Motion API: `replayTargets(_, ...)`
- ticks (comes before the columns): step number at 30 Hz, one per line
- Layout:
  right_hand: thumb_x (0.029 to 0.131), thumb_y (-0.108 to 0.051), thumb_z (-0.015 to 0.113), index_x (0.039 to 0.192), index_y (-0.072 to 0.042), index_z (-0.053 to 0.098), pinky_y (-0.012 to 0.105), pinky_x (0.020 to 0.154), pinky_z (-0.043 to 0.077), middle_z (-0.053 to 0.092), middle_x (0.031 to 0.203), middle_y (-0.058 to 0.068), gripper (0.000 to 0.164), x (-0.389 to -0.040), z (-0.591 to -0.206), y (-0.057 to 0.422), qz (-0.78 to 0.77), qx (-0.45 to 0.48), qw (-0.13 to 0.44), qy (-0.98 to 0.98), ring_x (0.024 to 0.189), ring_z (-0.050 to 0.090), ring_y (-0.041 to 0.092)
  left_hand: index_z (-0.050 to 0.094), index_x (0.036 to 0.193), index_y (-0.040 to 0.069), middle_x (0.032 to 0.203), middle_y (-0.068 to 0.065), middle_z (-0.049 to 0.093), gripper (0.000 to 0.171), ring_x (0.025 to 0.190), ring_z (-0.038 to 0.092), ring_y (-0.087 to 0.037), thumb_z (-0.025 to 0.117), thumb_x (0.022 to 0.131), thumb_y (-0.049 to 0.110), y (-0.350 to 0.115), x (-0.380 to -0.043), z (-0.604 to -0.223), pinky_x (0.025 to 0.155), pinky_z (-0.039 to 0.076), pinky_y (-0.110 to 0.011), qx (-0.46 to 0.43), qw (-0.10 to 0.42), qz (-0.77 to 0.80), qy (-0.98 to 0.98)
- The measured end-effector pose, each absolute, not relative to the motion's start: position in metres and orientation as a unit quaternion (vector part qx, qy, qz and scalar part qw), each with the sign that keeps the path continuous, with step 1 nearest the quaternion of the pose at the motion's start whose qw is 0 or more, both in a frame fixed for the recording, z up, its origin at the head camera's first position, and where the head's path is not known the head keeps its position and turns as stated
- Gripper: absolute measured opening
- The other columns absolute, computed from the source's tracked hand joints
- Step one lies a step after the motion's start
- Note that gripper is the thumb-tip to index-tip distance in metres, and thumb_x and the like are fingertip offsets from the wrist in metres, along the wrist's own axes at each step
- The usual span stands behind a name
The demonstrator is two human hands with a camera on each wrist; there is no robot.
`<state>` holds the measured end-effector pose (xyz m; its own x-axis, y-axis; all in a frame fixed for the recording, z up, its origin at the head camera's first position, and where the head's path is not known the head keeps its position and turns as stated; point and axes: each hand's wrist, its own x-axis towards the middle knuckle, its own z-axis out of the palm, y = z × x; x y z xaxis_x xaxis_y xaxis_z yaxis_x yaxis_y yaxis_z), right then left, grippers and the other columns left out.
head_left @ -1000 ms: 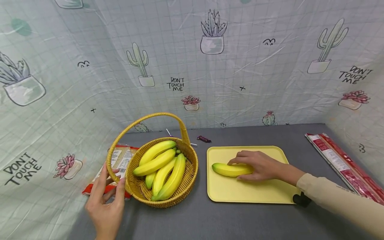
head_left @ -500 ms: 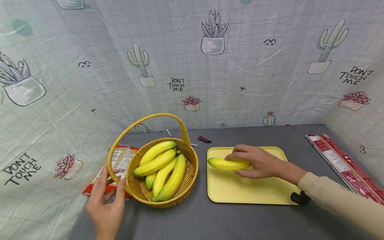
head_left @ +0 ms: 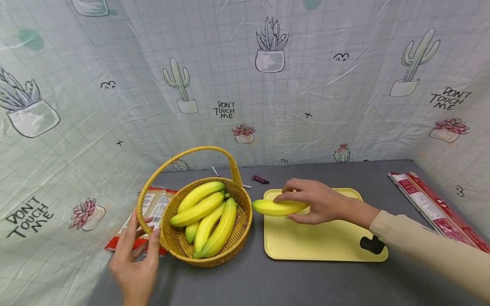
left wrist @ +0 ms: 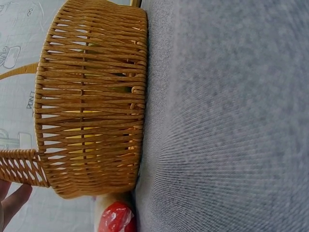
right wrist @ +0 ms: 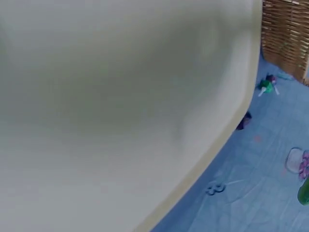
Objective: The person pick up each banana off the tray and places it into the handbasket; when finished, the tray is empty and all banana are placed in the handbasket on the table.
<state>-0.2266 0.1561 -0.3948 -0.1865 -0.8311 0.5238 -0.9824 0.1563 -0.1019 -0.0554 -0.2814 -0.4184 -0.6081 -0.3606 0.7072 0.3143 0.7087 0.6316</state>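
Observation:
My left hand (head_left: 134, 265) pinches the base of the handle of a yellow wicker basket (head_left: 242, 231) between thumb and fingers. Several bananas (head_left: 197, 211) lie inside the basket, which stands upright on the table; the left wrist view shows its woven wall (left wrist: 91, 106) from the side. My right hand (head_left: 319, 202) grips another banana (head_left: 276, 208) from above, thumb on the near side. That banana lies level over the left edge of a yellow tray (head_left: 314, 242), its green tip pointing at the basket. In the right wrist view the tray (right wrist: 120, 169) fills most of the picture.
A red-edged food packet (head_left: 155, 204) lies partly behind the basket at left. A dark wrapped candy (head_left: 260, 179) sits behind the tray, with a white stick (head_left: 246, 186) beside it. Long red packaging (head_left: 432, 204) lies at the right. A printed sheet (head_left: 306, 93) encloses the grey table.
My right hand has lifted the banana from the middle of the tray and carried it left, past the tray's edge. My left hand has stayed on the basket handle.

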Motion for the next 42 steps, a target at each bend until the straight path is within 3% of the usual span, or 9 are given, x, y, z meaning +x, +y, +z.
replayTargets(6,0.09,-0.027,0.082,0.135,-0.023,0.07,0.023,0.07,0.049,0.06,0.11,-0.006,0.047,-0.227,-0.38,0.139,0.216,0.623,0.169,-0.733,0.091,0.053,0.006,0.053,0.157,0.026,0.121,-0.017,0.067,0.087,0.105,0.065,0.0,0.084,0.085,-0.01,-0.281,-0.055,-0.418,0.076,0.054,-0.01,0.011,0.441,-0.379,-0.813)
replayTargets(12,0.094,-0.031,0.078,0.138,-0.022,0.069,0.024,0.074,0.049,0.059,0.112,-0.006,0.045,-0.229,-0.366,0.116,0.208,0.639,0.147,-0.725,0.093,0.052,0.007,0.058,0.154,0.017,0.12,-0.014,0.069,0.085,0.103,0.066,-0.001,0.084,0.081,-0.016,-0.279,-0.058,-0.418,0.073,0.053,-0.01,0.0,0.468,-0.382,-0.797)
replayTargets(23,0.093,-0.028,0.08,0.137,-0.019,0.07,0.026,0.073,0.044,0.056,0.107,-0.003,0.045,-0.235,-0.342,0.066,0.201,0.678,0.133,-0.694,0.09,0.048,0.009,0.059,0.152,0.011,0.115,-0.019,0.07,0.088,0.101,0.067,-0.001,0.083,0.075,-0.024,-0.282,-0.063,-0.424,0.074,0.053,-0.01,-0.021,0.477,-0.39,-0.787)
replayTargets(34,0.101,-0.035,0.068,0.138,-0.018,0.068,0.027,0.075,0.042,0.054,0.109,0.001,0.041,-0.241,-0.333,0.006,0.133,0.733,0.09,-0.661,0.093,0.048,0.013,0.055,0.156,0.021,0.12,-0.013,0.068,0.084,0.103,0.065,-0.001,0.084,0.084,-0.012,-0.28,-0.057,-0.418,0.075,0.053,-0.01,0.002,0.454,-0.384,-0.804)
replayTargets(42,0.1,-0.036,0.066,0.141,-0.02,0.067,0.03,0.079,0.043,0.056,0.112,0.002,0.043,-0.244,-0.332,-0.034,0.077,0.756,0.082,-0.645,0.098,0.049,0.016,0.052,0.158,0.026,0.125,-0.013,0.067,0.085,0.104,0.064,0.001,0.083,0.086,-0.009,-0.28,-0.058,-0.42,0.076,0.052,-0.009,0.021,0.444,-0.376,-0.813)
